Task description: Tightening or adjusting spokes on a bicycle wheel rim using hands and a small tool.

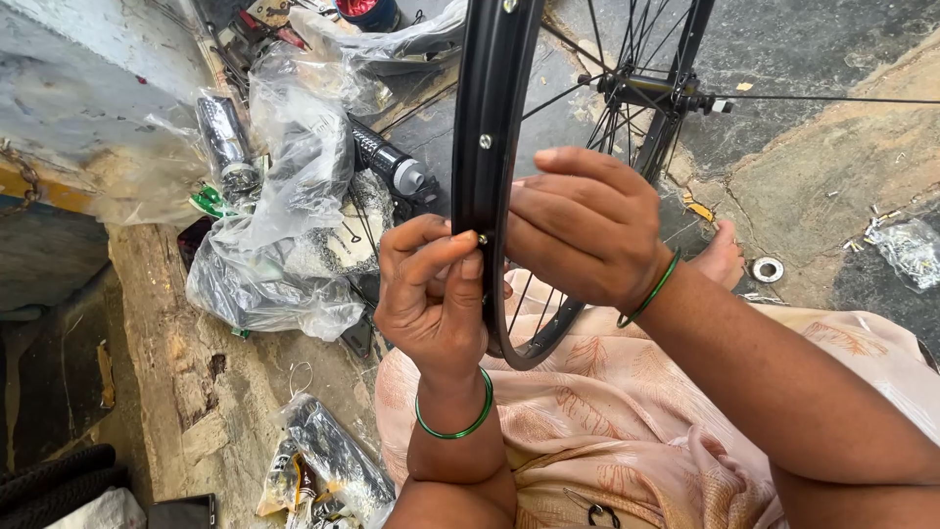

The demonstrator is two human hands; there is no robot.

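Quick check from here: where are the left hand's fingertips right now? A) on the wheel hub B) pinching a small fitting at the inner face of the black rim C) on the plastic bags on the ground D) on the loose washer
B: the left hand pinches a small metal fitting at the black rim, while the right hand steadies the rim from the other side.

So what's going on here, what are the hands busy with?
A person sits on the ground with a black bicycle wheel rim upright over their lap. The left hand pinches a small nipple at the rim's inner face, while the right hand grips the rim from the other side. Plastic bags of parts lie alongside.
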